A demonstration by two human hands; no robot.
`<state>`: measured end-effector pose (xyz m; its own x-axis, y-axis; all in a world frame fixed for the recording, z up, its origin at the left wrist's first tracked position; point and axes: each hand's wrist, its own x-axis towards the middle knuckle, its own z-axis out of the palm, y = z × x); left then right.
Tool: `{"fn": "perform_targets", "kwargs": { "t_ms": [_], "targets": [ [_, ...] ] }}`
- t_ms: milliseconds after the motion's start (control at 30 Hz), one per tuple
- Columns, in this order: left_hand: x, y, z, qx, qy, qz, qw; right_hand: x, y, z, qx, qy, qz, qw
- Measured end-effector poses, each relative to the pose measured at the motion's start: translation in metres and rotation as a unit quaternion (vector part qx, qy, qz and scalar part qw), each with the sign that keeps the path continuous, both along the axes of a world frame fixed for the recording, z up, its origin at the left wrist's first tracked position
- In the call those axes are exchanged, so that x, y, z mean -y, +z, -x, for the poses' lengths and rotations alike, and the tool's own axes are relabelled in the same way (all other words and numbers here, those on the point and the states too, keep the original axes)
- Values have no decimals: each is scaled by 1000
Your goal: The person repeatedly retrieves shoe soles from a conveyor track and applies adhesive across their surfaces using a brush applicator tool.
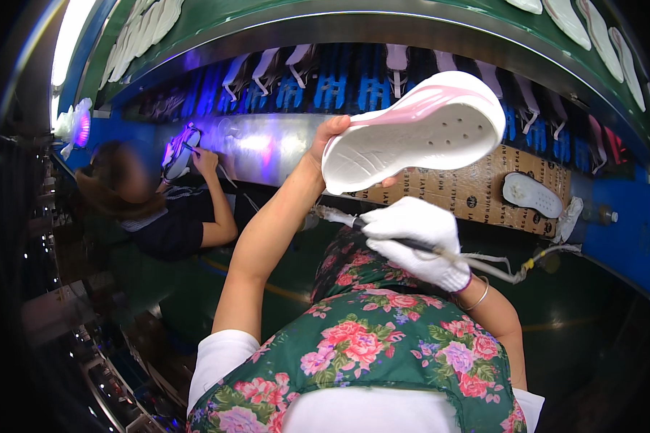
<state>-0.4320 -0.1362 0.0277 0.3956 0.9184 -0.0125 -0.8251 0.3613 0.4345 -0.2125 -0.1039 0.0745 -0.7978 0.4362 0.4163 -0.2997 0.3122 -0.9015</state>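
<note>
My bare left hand (330, 140) grips a white shoe sole (411, 135) with a pink band along its side. The sole is raised over the near edge of the bench, its hollow inner face with small round holes turned towards me. In a white knitted glove, my right hand (417, 238) is closed around a dark-handled brush (390, 238) with a tube or cord at its rear end. The brush's pale, worn-looking tip points left, below the heel of the sole and apart from it. The fingertips of my left hand show under the sole's lower edge.
Printed cardboard (487, 189) covers part of the bench; a grey-white insole-shaped piece (532, 195) lies on it. Shoe uppers (397, 59) stand on a blue rack behind. More white soles (146, 32) lie on the green shelf above. At left a co-worker (179, 216) handles a shoe under violet light.
</note>
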Motion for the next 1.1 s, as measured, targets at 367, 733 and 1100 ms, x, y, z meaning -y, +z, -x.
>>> {"fn": "perform_targets", "kwargs": {
  "t_ms": [367,733,1100],
  "targets": [
    [-9,1,11,-20,-9,-10,1000,-5,-8,6,52,-70,108,990],
    [29,-18,-19,-16,232,120,965,-52,4,19,39,-177,-91,979],
    [65,2,-6,-30,287,7,957,-49,-9,8,42,-32,204,977]
  ]
}}
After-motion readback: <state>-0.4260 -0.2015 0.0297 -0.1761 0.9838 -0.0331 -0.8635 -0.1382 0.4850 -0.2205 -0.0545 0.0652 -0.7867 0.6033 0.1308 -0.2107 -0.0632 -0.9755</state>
